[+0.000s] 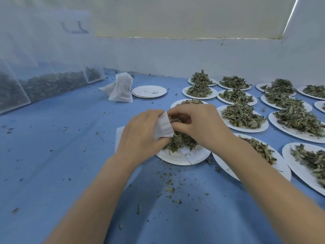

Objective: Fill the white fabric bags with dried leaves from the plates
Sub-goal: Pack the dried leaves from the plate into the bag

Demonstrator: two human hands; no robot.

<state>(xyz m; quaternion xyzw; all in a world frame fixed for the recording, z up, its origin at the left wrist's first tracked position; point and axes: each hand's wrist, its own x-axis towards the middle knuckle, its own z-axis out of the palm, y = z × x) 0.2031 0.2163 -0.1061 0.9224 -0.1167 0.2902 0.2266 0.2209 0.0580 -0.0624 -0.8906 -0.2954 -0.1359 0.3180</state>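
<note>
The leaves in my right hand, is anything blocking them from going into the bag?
Nothing visible does. The left hand holds the bag open right beside the right hand, which holds leaves at its mouth.

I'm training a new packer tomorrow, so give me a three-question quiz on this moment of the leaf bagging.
1. True or false: the left hand holds a white fabric bag over a plate of dried leaves.
2. Where do the filled bags stand? A) on the blue cloth to the left of the stacked empty plates; B) on a leaf plate at the right; C) in the person's lap.
3. What is the right hand doing?

Key
1. True.
2. A.
3. Its fingers are curled at the mouth of the bag, pushing dried leaves in.
</note>
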